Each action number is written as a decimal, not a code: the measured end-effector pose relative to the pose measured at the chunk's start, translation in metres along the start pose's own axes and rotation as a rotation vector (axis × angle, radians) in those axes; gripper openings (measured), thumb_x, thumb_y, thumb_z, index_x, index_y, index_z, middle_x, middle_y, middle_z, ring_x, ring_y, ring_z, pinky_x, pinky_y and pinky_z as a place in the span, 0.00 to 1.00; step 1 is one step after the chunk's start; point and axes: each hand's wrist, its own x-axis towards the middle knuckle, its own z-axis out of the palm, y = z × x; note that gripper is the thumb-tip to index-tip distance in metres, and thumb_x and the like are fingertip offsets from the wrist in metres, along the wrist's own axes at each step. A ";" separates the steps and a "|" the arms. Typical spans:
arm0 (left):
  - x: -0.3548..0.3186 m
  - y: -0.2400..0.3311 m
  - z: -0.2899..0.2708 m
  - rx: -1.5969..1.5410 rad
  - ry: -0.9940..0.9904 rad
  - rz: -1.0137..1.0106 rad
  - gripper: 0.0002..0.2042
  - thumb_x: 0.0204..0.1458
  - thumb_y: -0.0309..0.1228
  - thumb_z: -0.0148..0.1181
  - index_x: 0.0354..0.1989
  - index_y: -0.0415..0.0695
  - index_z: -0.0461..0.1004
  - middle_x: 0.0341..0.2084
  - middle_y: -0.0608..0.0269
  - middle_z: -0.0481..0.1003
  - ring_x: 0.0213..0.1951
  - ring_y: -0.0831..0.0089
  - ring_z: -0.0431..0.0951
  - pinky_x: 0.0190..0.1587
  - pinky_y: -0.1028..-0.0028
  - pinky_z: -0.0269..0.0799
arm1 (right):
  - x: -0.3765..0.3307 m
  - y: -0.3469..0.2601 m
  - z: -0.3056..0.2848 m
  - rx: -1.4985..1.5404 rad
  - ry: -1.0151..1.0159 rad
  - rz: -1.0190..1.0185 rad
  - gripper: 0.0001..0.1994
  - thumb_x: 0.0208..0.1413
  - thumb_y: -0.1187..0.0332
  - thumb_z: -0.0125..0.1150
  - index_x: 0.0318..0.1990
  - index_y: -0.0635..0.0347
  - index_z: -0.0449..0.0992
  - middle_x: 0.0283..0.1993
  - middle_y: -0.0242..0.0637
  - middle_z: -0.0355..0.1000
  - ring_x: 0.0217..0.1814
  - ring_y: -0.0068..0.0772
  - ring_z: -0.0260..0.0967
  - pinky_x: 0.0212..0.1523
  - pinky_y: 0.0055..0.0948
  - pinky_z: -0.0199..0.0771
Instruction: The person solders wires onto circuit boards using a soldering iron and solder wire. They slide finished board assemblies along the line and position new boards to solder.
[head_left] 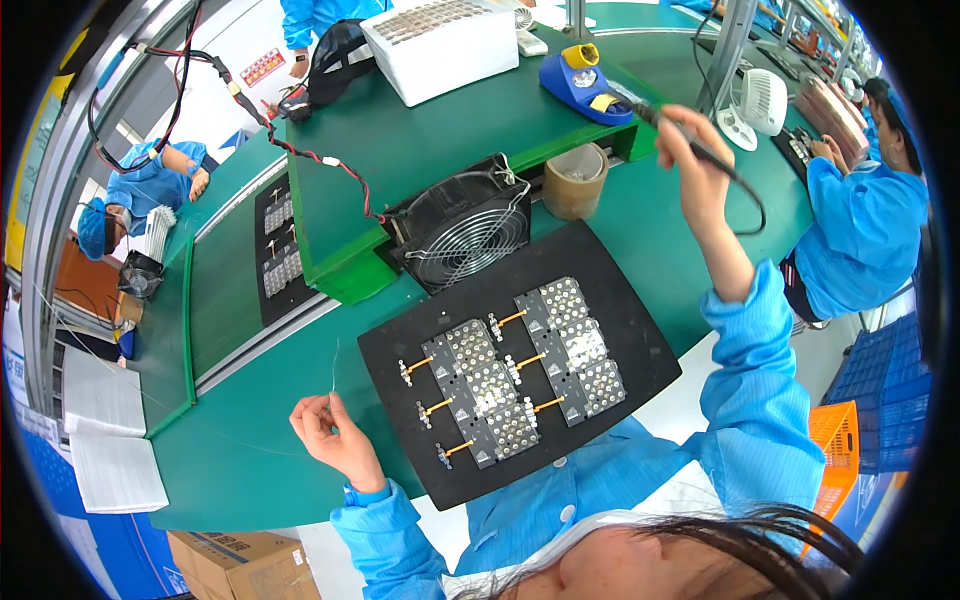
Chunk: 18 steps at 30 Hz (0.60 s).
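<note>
My right hand [697,172] grips a soldering iron [648,114] by its dark handle, its front end at the blue stand [572,90] with a yellow holder. A black cord loops from the handle. Between the closed fingertips of my left hand [338,438] is a thin strand of solder wire [334,368] that sticks up and also trails left. Right of that hand lies a black mat [635,345] bearing two groups of dark circuit boards [492,390] with round metallic parts. Short orange leads with small connectors [436,408] extend from their left sides.
Behind the mat stands a black fan [465,235] with a wire grille, beside a brown round tub [575,182]. A white box [440,50] sits on the green shelf [400,130]. Red and black wires [240,95] hang at left. Co-workers [865,220] sit right and left.
</note>
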 end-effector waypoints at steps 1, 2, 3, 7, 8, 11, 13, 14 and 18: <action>0.000 0.000 0.000 0.002 -0.004 0.001 0.04 0.53 0.18 0.58 0.30 0.39 0.70 0.37 0.63 0.67 0.27 0.81 0.62 0.27 0.79 0.59 | -0.017 -0.001 -0.002 -0.097 -0.037 -0.059 0.13 0.55 0.73 0.64 0.48 0.62 0.77 0.30 0.31 0.74 0.26 0.17 0.68 0.27 0.19 0.66; 0.001 0.000 0.000 -0.017 0.000 0.005 0.04 0.53 0.18 0.58 0.30 0.39 0.70 0.37 0.63 0.67 0.27 0.81 0.62 0.28 0.79 0.59 | -0.032 -0.003 -0.004 -0.194 -0.074 -0.116 0.15 0.54 0.74 0.64 0.49 0.63 0.76 0.30 0.32 0.75 0.26 0.19 0.70 0.28 0.20 0.68; 0.001 0.000 -0.001 -0.033 0.008 0.006 0.04 0.53 0.18 0.58 0.30 0.39 0.70 0.37 0.63 0.67 0.28 0.80 0.62 0.28 0.79 0.59 | -0.044 -0.006 -0.002 -0.277 -0.121 -0.205 0.16 0.52 0.76 0.64 0.50 0.63 0.76 0.30 0.35 0.75 0.26 0.23 0.71 0.28 0.22 0.70; 0.001 -0.001 -0.002 0.008 0.015 0.002 0.04 0.52 0.18 0.58 0.30 0.39 0.71 0.38 0.63 0.67 0.29 0.79 0.64 0.29 0.79 0.60 | -0.062 0.009 -0.002 -0.444 -0.408 -0.464 0.20 0.48 0.81 0.64 0.51 0.64 0.74 0.35 0.46 0.75 0.31 0.43 0.75 0.30 0.32 0.73; 0.000 -0.002 -0.004 -0.016 0.018 0.006 0.04 0.51 0.17 0.59 0.30 0.39 0.71 0.38 0.62 0.67 0.31 0.77 0.66 0.32 0.77 0.63 | -0.063 0.006 0.000 -0.471 -0.516 -0.425 0.20 0.48 0.81 0.64 0.51 0.65 0.74 0.36 0.47 0.76 0.32 0.44 0.76 0.31 0.33 0.74; 0.000 -0.003 -0.009 0.050 0.010 0.068 0.04 0.49 0.17 0.60 0.30 0.39 0.73 0.38 0.60 0.68 0.37 0.71 0.69 0.39 0.73 0.66 | -0.062 0.009 0.002 -0.465 -0.440 -0.596 0.20 0.48 0.82 0.64 0.52 0.65 0.74 0.39 0.49 0.76 0.35 0.46 0.77 0.33 0.33 0.76; -0.001 0.004 -0.011 0.128 -0.007 0.099 0.04 0.47 0.17 0.62 0.29 0.39 0.75 0.37 0.58 0.70 0.44 0.64 0.70 0.48 0.68 0.65 | -0.063 0.011 0.000 -0.451 -0.448 -0.516 0.20 0.48 0.82 0.64 0.52 0.64 0.74 0.40 0.49 0.77 0.36 0.45 0.78 0.36 0.31 0.76; 0.000 0.008 -0.011 0.143 -0.012 0.120 0.05 0.46 0.17 0.63 0.29 0.40 0.75 0.37 0.59 0.71 0.43 0.64 0.70 0.47 0.68 0.66 | -0.063 0.014 -0.001 -0.441 -0.458 -0.483 0.20 0.48 0.82 0.64 0.52 0.64 0.75 0.39 0.48 0.77 0.36 0.44 0.78 0.36 0.30 0.76; 0.005 0.020 -0.017 0.204 -0.076 0.158 0.07 0.42 0.17 0.65 0.28 0.41 0.75 0.36 0.61 0.72 0.44 0.62 0.70 0.47 0.67 0.65 | -0.065 0.002 -0.005 -0.456 -0.354 -0.477 0.19 0.48 0.81 0.66 0.50 0.63 0.76 0.33 0.44 0.77 0.32 0.34 0.78 0.34 0.25 0.75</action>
